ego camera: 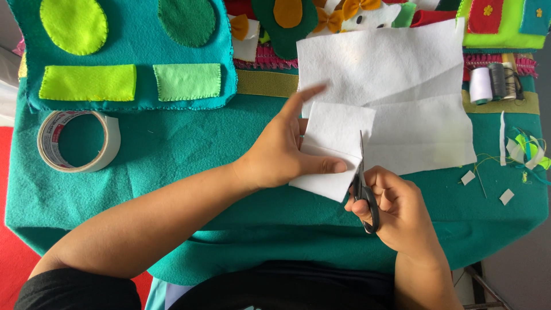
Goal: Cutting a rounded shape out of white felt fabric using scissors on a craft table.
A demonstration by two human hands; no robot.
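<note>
A left hand (287, 152) pinches a folded white felt piece (333, 149) at table centre. Just right, the right hand (396, 209) grips black scissors (364, 186), blades pointing away, running along the felt's right edge over teal cloth (172, 149).

On the counter (172, 149), the tape roll (78, 141) lies far left, thread spools (491, 82) far right, the felt sheet (396, 97) between them, scraps (505, 196) right of it

single head cam, looks steeply down and forward at teal felt tabletop (172, 143), close range, arm's reach.
</note>
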